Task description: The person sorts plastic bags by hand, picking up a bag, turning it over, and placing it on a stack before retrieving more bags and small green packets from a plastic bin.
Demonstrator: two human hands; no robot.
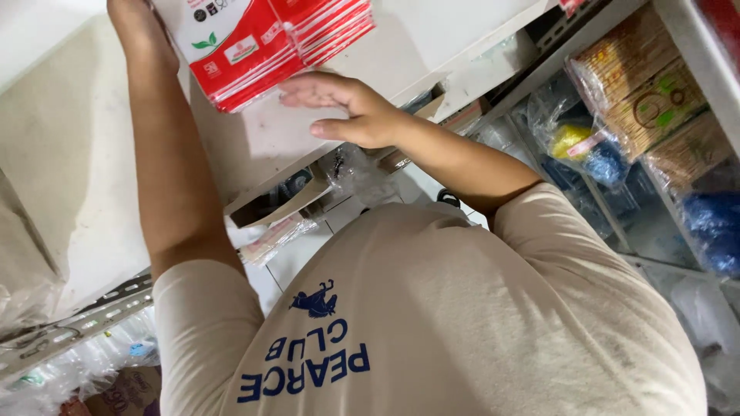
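Note:
A stack of flat red and white packs (pixel 262 42) sits at the top of the view, over a white shelf board (pixel 270 139). My left hand (pixel 137 27) reaches up along the stack's left side and grips it; its fingers are cut off by the frame edge. My right hand (pixel 347 104) lies flat and open on the white board just below the stack. Its fingertips are close to the stack's lower edge and it holds nothing.
To the right, shelves hold bagged goods: woven brown items (pixel 640 92), yellow and blue scrubbers (pixel 586 146), and blue bags (pixel 713 223). A slotted metal rail (pixel 77 316) and plastic-wrapped items (pixel 277 235) lie lower left. My beige shirt (pixel 462 323) fills the bottom.

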